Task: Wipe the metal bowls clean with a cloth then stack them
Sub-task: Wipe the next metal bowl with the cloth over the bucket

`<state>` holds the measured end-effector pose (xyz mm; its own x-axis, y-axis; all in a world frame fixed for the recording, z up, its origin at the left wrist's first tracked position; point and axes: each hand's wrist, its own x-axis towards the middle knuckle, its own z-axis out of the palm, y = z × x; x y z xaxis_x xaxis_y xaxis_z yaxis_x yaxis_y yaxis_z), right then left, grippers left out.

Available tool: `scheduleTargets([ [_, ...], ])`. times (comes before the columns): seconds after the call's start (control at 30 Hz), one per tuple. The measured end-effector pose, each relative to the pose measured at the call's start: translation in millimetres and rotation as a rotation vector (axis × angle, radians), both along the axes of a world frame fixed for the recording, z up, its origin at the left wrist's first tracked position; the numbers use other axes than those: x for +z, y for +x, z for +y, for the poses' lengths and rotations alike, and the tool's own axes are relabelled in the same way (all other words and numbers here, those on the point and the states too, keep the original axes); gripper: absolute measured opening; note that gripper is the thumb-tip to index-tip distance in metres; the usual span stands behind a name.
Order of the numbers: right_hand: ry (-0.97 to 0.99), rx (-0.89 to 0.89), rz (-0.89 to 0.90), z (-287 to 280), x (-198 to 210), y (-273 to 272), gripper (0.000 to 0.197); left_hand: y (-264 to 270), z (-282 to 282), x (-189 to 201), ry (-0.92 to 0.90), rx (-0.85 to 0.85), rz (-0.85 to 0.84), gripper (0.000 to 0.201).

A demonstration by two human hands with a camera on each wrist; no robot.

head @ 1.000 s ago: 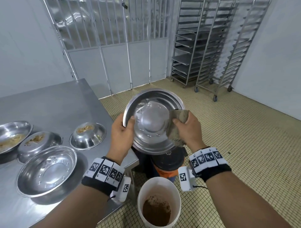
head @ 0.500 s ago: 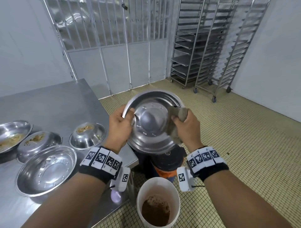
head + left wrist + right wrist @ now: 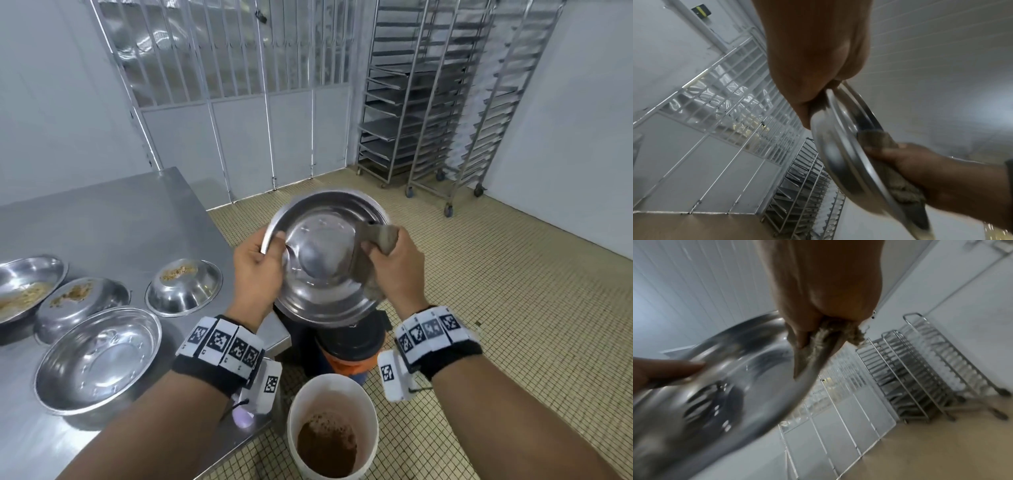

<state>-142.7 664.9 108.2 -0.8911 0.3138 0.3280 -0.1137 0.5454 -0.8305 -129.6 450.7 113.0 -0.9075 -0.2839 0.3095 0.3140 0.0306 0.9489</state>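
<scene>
I hold a shiny metal bowl (image 3: 322, 260) tilted toward me, off the table's right end. My left hand (image 3: 260, 267) grips its left rim (image 3: 830, 104), thumb inside. My right hand (image 3: 394, 260) clutches a grey-brown cloth (image 3: 373, 240) folded over the bowl's right rim (image 3: 818, 353), pressing it against the metal. In the left wrist view the cloth (image 3: 879, 142) lies between the right hand's fingers and the bowl's edge. On the steel table (image 3: 102, 219) stands a clean empty bowl (image 3: 99, 356). Three bowls with brown food residue sit behind it: (image 3: 183, 286), (image 3: 78, 301), (image 3: 27, 284).
A white bucket (image 3: 332, 431) of brown waste stands on the tiled floor below my hands, with a dark container with an orange band (image 3: 346, 346) behind it. Wheeled metal tray racks (image 3: 428, 102) line the far right wall. A barred metal gate (image 3: 239, 85) closes the back.
The bowl has turned a little in my hands and the cloth has slid along its right rim. My left hand keeps its grip on the left rim.
</scene>
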Motion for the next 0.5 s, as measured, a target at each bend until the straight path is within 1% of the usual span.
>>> scheduleTargets([
  [0.07,-0.096,-0.009,-0.079,-8.0,-19.5,10.9,0.035,-1.4,-2.1,-1.3,0.040,0.033,0.008,0.038],
  [0.13,-0.109,0.007,-0.121,-11.2,-27.4,15.0,0.035,-1.3,-3.8,-4.7,0.047,0.041,0.013,0.030],
  [0.17,-0.073,0.011,-0.125,-9.4,-25.2,13.1,0.033,-0.2,-5.0,-6.4,0.038,0.041,0.008,0.026],
  [0.23,0.024,0.029,-0.113,-0.8,-11.1,4.4,0.028,2.2,-6.2,-8.9,-0.004,0.026,-0.014,0.024],
  [0.3,0.093,0.084,-0.088,7.8,9.9,-5.9,0.023,6.7,-3.1,-10.0,-0.049,-0.038,-0.022,0.025],
  [0.37,0.154,0.141,-0.038,11.1,27.9,-11.9,0.019,11.4,1.6,-8.7,-0.043,-0.082,-0.032,0.022],
  [0.43,0.154,0.127,0.022,9.7,32.6,-11.9,0.019,11.5,4.8,-7.3,0.015,-0.062,-0.027,0.021],
  [0.5,0.059,0.061,0.023,5.7,22.7,-7.8,0.020,8.3,5.0,-7.5,0.098,-0.011,-0.007,0.027],
])
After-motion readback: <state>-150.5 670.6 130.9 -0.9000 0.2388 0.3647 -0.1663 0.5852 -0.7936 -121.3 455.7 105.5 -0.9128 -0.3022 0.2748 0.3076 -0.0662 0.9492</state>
